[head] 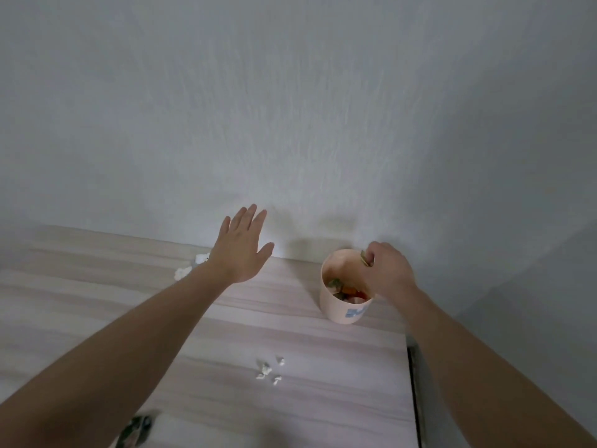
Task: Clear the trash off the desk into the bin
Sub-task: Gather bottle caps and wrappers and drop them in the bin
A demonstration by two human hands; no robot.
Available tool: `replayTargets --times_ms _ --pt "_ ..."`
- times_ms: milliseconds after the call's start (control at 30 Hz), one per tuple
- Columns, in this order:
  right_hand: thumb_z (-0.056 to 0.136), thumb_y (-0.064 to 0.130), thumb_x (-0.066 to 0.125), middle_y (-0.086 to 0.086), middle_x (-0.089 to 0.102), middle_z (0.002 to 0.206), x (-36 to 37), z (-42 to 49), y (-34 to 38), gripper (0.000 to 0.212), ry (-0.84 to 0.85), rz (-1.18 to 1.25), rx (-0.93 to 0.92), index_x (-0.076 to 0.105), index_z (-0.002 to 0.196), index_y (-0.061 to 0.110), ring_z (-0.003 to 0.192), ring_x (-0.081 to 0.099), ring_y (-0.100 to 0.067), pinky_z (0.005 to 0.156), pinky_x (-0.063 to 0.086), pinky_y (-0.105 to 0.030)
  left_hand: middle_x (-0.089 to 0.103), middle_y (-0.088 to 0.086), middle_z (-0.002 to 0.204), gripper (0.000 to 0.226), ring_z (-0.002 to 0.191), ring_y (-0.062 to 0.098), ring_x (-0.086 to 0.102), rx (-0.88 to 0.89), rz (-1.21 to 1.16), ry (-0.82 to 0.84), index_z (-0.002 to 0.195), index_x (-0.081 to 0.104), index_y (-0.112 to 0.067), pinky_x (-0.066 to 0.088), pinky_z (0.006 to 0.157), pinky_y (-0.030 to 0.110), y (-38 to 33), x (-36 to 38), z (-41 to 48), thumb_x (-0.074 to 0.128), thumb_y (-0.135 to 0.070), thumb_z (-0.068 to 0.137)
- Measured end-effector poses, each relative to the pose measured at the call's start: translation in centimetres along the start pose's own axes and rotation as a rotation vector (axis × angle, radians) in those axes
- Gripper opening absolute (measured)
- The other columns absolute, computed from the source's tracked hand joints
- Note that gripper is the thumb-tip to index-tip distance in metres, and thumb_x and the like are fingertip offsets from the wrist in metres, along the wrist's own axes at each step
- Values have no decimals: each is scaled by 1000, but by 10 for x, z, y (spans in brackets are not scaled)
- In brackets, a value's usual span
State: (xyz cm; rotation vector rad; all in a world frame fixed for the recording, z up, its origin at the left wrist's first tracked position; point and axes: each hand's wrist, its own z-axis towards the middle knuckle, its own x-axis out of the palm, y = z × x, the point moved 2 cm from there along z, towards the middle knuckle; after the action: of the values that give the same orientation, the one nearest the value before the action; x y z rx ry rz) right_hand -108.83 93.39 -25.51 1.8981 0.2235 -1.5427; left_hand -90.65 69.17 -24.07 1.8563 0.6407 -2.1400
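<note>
Over the pink bin at the desk edge, right hand fingers pinched on what looks like a greenish scrap, left hand spread empty; next, white crumbs mid-desk.

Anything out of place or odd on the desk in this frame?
Yes. White paper scraps lie scattered on the desk, well short of the bin. More crumpled paper sits near the wall beside the left hand. The right hand pinches a small greenish scrap over the bin.
</note>
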Motion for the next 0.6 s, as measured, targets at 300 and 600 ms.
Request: replayTargets --times_ms 300,600 --pt "86 35 57 4 55 97 30 22 28 17 72 -87 19 57 100 26 85 54 -16 67 40 -27 18 11 159 64 147 28 13 -39 -8 2 151 19 -14 12 120 46 56 0 -10 41 -39 96" --pt "91 40 49 -3 28 156 36 23 28 62 99 -88 -41 30 147 21 143 23 -24 115 27 -44 25 13 156 59 144 29 21 -14 -35 23 148 25 -11 18 118 45 59 10 -6 42 -29 95"
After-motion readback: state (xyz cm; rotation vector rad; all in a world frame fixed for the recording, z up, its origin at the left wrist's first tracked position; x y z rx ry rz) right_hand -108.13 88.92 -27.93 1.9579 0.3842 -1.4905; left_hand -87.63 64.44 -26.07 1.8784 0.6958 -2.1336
